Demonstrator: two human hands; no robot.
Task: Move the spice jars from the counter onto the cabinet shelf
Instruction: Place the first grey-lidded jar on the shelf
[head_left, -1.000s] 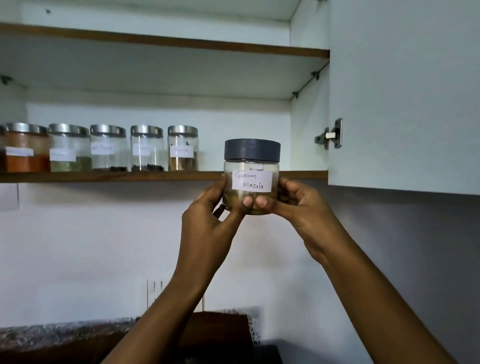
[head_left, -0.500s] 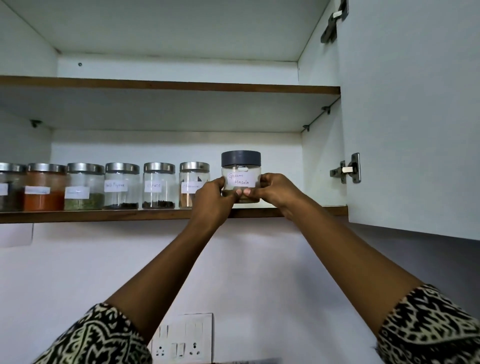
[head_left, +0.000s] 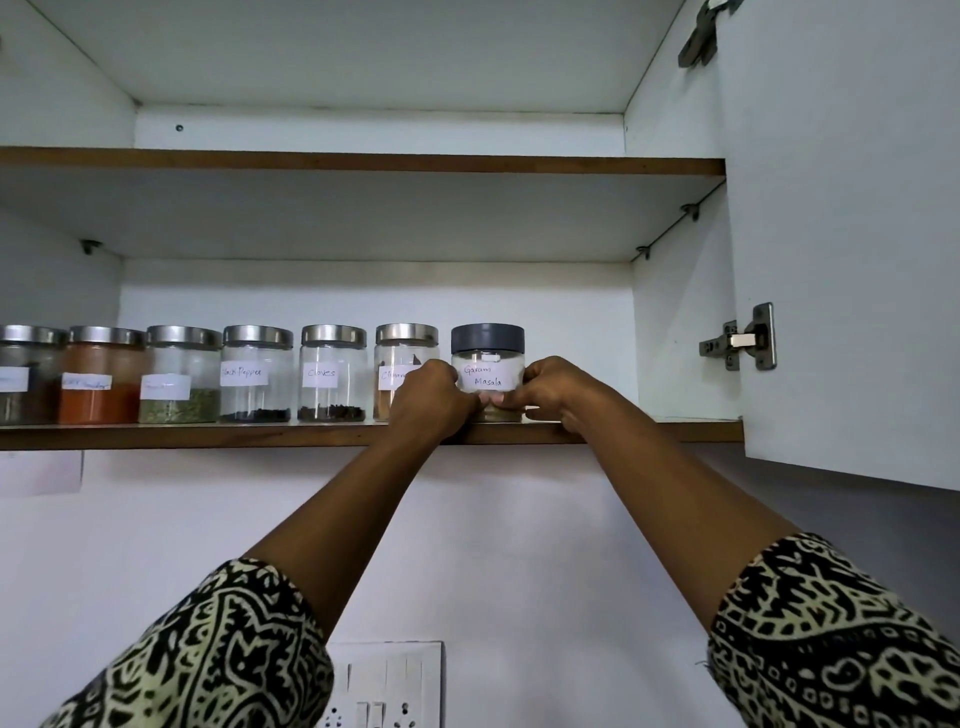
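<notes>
Both hands, left hand (head_left: 431, 397) and right hand (head_left: 558, 389), wrap the Garam Masala jar (head_left: 488, 371) on the shelf (head_left: 208, 435); I'd nudge it back, label forward, then release.

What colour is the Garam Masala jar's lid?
The Garam Masala jar has a dark grey lid; head view.

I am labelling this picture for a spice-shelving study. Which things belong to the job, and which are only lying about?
Job: Garam Masala jar, held by left hand and right hand; lower shelf; Cloves jar; Black Pepper jar.
Lying about: cabinet door; hinge; switch panel; upper shelf.
</notes>
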